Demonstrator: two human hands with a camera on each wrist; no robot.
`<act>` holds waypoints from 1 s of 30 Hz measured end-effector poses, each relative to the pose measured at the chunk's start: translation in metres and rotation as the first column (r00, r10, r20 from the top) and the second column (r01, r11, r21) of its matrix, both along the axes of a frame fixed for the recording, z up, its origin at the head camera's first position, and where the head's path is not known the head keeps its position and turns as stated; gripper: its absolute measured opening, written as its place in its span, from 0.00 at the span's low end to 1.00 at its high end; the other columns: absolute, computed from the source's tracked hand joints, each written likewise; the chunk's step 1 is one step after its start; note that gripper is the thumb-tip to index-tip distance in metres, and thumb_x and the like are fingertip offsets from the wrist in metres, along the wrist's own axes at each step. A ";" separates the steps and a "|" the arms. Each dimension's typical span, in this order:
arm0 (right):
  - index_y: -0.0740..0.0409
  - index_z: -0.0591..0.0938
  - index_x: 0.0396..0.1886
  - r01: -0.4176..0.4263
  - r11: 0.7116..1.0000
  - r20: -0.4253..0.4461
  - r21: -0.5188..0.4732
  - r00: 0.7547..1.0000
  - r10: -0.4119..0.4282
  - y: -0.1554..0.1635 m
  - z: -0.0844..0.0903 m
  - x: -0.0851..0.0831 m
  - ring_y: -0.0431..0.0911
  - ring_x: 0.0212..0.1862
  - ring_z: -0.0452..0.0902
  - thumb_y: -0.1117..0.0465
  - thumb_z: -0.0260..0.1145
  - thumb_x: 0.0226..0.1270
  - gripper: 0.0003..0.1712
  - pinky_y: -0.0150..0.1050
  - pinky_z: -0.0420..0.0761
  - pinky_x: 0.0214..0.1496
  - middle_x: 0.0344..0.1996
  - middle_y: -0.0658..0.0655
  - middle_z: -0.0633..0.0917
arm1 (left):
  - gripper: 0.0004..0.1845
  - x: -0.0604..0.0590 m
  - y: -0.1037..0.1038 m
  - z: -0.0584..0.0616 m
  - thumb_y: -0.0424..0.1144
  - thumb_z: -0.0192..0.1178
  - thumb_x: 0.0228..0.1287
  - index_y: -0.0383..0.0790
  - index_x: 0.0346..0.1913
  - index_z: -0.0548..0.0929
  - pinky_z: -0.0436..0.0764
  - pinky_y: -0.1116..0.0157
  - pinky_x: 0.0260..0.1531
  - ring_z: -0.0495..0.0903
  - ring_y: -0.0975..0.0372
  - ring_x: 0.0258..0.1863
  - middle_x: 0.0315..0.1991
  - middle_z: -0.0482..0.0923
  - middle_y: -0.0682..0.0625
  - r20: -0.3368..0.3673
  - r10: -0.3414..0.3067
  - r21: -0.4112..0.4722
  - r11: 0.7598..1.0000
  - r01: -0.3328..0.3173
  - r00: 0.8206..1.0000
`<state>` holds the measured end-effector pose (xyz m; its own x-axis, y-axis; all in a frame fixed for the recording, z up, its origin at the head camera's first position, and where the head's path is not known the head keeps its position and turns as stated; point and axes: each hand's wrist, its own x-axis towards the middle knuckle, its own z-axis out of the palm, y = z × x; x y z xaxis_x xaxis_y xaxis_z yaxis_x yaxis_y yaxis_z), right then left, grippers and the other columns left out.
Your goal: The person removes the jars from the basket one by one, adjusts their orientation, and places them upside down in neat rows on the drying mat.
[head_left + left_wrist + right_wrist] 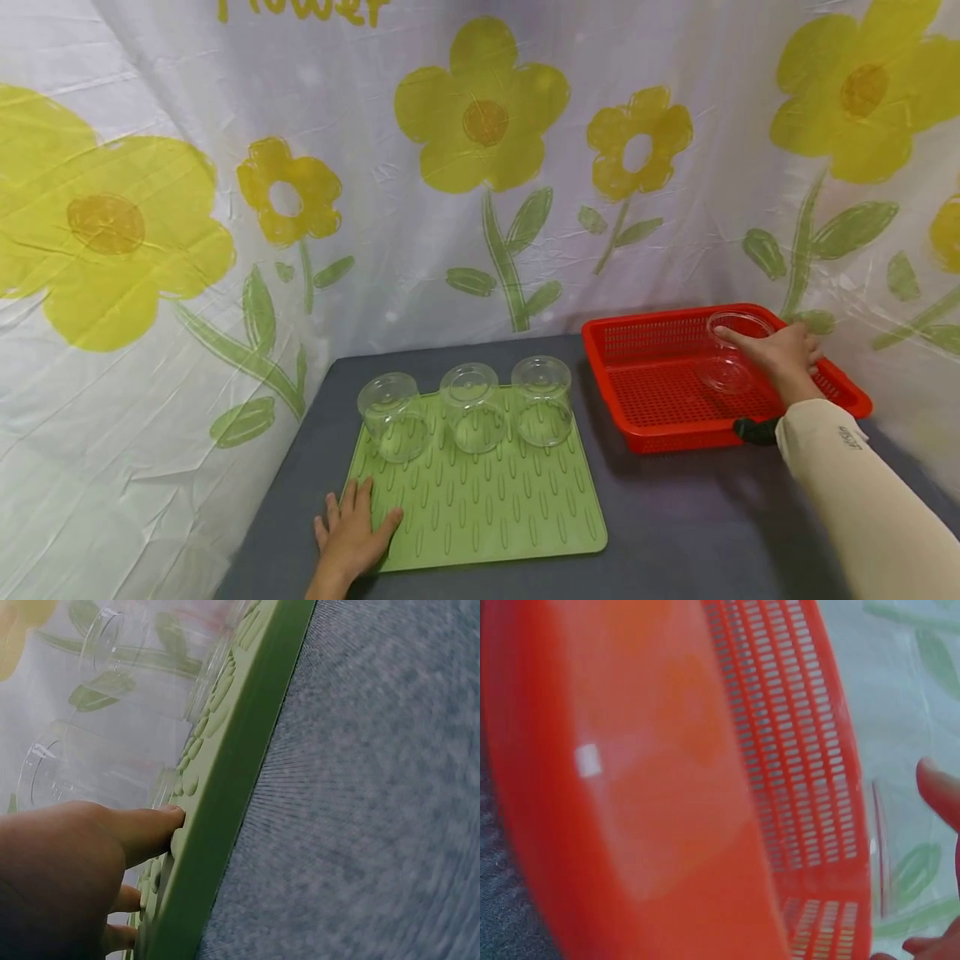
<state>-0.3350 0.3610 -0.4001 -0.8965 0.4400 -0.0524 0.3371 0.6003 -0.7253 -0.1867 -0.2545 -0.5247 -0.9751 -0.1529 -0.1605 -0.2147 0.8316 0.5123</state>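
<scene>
My left hand [351,535] rests on the left edge of a green ridged mat [517,521], its fingers spread. The left wrist view has the thumb [150,831] touching the mat's edge. On the far part of the mat stand three clear plastic jars [395,421] in a row, apparently upside down. My right hand [783,360] is over a red perforated basket [637,437], by another clear jar [726,379] inside it. In the right wrist view, the thumb [943,796] is spread from the fingers, just beyond the jar's rim [881,851]; no grip shows.
Mat and basket lie on a dark grey table [675,533], the basket at the back right. A white curtain [360,208] with yellow flowers hangs close behind and along the sides. Something black [756,431] sits at my right wrist by the basket's near rim.
</scene>
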 end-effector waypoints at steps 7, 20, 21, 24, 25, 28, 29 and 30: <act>0.80 0.30 0.75 -0.052 0.994 0.094 -0.091 0.994 0.060 0.010 0.000 0.001 0.81 0.74 0.35 0.24 0.57 0.62 0.76 0.74 0.54 0.73 0.74 0.86 0.36 | 0.52 -0.001 0.000 -0.003 0.66 0.57 0.69 0.29 0.79 0.55 0.32 0.21 0.65 0.30 0.22 0.75 0.79 0.40 0.24 0.002 0.003 -0.008 1.000 -0.003 1.000; 0.77 0.34 0.78 -0.179 0.980 0.172 -0.083 0.966 0.191 0.015 -0.005 -0.005 0.86 0.71 0.37 0.30 0.59 0.67 0.70 0.77 0.56 0.70 0.73 0.87 0.39 | 0.50 0.000 0.002 -0.001 0.64 0.57 0.70 0.29 0.79 0.55 0.33 0.21 0.65 0.31 0.22 0.75 0.79 0.41 0.24 -0.008 0.011 -0.023 1.000 -0.011 1.000; 0.77 0.35 0.78 -0.182 0.980 0.165 -0.083 0.967 0.194 0.015 -0.005 -0.005 0.86 0.71 0.37 0.31 0.59 0.68 0.69 0.76 0.56 0.70 0.74 0.86 0.40 | 0.51 0.000 0.002 -0.001 0.65 0.57 0.69 0.29 0.79 0.55 0.33 0.21 0.65 0.31 0.22 0.75 0.79 0.42 0.24 -0.008 0.010 -0.025 1.000 -0.010 1.000; 0.78 0.36 0.77 -0.182 0.979 0.153 -0.089 0.969 0.194 0.014 -0.003 -0.005 0.86 0.71 0.36 0.34 0.59 0.69 0.66 0.76 0.56 0.71 0.74 0.86 0.41 | 0.51 0.000 0.002 -0.001 0.65 0.57 0.69 0.29 0.79 0.55 0.33 0.21 0.65 0.31 0.22 0.75 0.79 0.42 0.23 -0.010 0.011 -0.026 1.000 -0.011 1.000; 0.78 0.36 0.77 -0.180 0.979 0.154 -0.093 0.969 0.192 0.014 -0.003 -0.005 0.86 0.72 0.35 0.34 0.59 0.69 0.66 0.76 0.55 0.71 0.74 0.86 0.41 | 0.51 0.000 0.002 -0.001 0.65 0.57 0.69 0.29 0.79 0.55 0.33 0.21 0.65 0.31 0.22 0.75 0.79 0.41 0.24 -0.007 0.011 -0.023 1.000 -0.011 1.000; 0.79 0.35 0.77 -0.171 0.980 0.167 -0.105 0.968 0.187 0.012 0.000 -0.004 0.86 0.72 0.32 0.34 0.59 0.69 0.67 0.77 0.53 0.72 0.74 0.86 0.39 | 0.51 0.000 0.002 -0.001 0.65 0.57 0.69 0.29 0.79 0.55 0.32 0.21 0.65 0.31 0.22 0.75 0.79 0.41 0.24 -0.005 0.012 -0.018 1.000 -0.013 1.000; 0.79 0.33 0.77 -0.165 0.980 0.170 -0.114 0.968 0.182 0.011 0.001 -0.004 0.86 0.73 0.31 0.33 0.60 0.68 0.68 0.77 0.52 0.73 0.74 0.86 0.37 | 0.52 0.000 0.002 -0.001 0.66 0.57 0.69 0.29 0.79 0.54 0.31 0.21 0.65 0.30 0.23 0.75 0.79 0.40 0.24 -0.002 0.013 -0.015 1.000 -0.013 1.000; 0.79 0.31 0.77 -0.160 0.979 0.171 -0.124 0.969 0.180 0.010 0.003 -0.004 0.86 0.73 0.29 0.33 0.60 0.68 0.70 0.77 0.51 0.73 0.74 0.86 0.35 | 0.51 0.000 0.002 -0.001 0.65 0.57 0.69 0.29 0.79 0.55 0.32 0.21 0.65 0.30 0.22 0.75 0.79 0.41 0.24 -0.005 0.012 -0.015 1.000 -0.012 1.000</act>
<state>-0.3389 0.3708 -0.3971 -0.9288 0.2644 -0.2596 0.3683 0.5810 -0.7258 -0.1865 -0.2521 -0.5255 -0.9739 -0.1669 -0.1535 -0.2223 0.8366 0.5007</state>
